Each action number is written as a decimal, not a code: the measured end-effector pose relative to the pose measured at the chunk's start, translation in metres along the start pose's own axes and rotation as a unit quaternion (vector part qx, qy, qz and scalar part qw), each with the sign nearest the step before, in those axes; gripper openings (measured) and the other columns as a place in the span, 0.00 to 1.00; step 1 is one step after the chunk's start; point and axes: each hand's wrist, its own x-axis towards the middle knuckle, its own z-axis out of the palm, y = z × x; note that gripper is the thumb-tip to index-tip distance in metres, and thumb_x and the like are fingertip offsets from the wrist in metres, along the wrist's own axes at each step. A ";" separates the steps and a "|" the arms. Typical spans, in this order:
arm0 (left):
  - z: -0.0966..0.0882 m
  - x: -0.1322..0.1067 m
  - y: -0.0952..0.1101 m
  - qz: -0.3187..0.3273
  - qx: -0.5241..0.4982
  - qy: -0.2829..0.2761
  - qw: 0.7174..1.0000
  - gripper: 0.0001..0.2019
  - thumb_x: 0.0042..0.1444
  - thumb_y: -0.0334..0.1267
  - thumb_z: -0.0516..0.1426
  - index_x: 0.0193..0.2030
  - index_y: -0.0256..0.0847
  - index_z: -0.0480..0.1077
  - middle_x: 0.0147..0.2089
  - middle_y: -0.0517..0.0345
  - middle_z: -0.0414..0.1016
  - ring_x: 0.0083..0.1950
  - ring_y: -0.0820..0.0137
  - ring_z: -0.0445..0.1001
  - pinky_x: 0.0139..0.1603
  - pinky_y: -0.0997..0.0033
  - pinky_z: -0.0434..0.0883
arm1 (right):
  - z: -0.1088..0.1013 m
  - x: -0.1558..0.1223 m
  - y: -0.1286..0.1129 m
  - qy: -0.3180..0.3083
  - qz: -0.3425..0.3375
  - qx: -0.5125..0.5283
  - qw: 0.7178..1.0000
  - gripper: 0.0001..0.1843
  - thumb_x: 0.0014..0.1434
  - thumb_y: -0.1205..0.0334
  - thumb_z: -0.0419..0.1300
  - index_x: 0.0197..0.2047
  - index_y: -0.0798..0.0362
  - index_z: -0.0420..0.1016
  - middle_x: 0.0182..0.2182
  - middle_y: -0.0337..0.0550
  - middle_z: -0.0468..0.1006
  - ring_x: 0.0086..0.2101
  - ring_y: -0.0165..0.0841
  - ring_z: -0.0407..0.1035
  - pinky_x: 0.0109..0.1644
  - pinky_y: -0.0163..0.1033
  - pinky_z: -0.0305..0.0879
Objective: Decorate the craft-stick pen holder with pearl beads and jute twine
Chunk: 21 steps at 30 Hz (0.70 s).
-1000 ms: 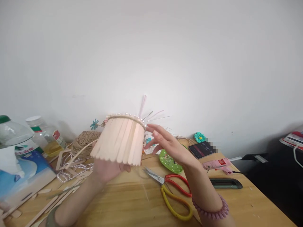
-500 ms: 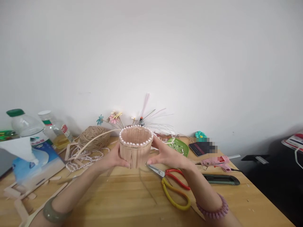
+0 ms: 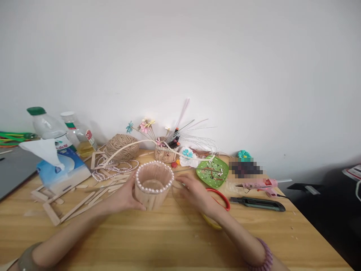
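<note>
My left hand (image 3: 124, 196) grips the left side of a round cup made of wooden craft sticks (image 3: 152, 197), with a string of white pearl beads (image 3: 153, 191) around its rim. The cup stands tilted slightly toward me, so its inside shows. Apart from the cup on its right, my right hand (image 3: 194, 194) is bent over the scissors (image 3: 222, 197), covering their middle. Motion smears its fingers, and whether they hold anything cannot be made out. A thin cord (image 3: 183, 201) runs on the table beside these fingers.
Behind the cup stand a twine ball (image 3: 122, 146) and a small wooden holder (image 3: 166, 155) with flowers and pens. To the right lie a green dish (image 3: 218, 178), a pink glue gun (image 3: 262, 184) and a utility knife (image 3: 259, 203). Craft sticks (image 3: 79, 205) and a tissue pack (image 3: 67, 169) are left.
My right hand has let go of the cup and moved over the scissors. The cup has come lower and tilted toward me, still in my left hand. The view has shifted.
</note>
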 end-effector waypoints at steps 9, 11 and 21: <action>-0.026 0.004 0.009 -0.030 -0.047 0.085 0.995 0.45 0.32 0.53 0.69 0.59 0.41 0.62 0.56 0.44 0.72 0.59 0.47 0.67 0.61 0.42 0.60 | 0.028 0.005 -0.005 -0.016 0.063 -0.112 0.992 0.05 0.54 0.66 0.58 0.34 0.57 0.74 0.36 0.50 0.77 0.39 0.40 0.71 0.39 0.38 0.64; -0.026 0.004 0.007 -0.026 -0.038 0.083 0.995 0.44 0.32 0.53 0.69 0.58 0.41 0.63 0.55 0.44 0.73 0.59 0.47 0.66 0.61 0.43 0.60 | 0.032 0.005 -0.004 -0.017 0.055 -0.120 0.991 0.06 0.55 0.70 0.55 0.33 0.57 0.73 0.35 0.49 0.77 0.38 0.38 0.71 0.39 0.37 0.63; -0.012 -0.009 -0.009 -0.048 0.028 -0.080 0.995 0.44 0.35 0.46 0.69 0.62 0.46 0.61 0.55 0.47 0.73 0.63 0.45 0.61 0.64 0.42 0.53 | -0.054 0.022 0.029 0.138 0.073 -0.124 0.980 0.10 0.62 0.68 0.46 0.37 0.55 0.68 0.34 0.45 0.77 0.35 0.34 0.71 0.37 0.36 0.63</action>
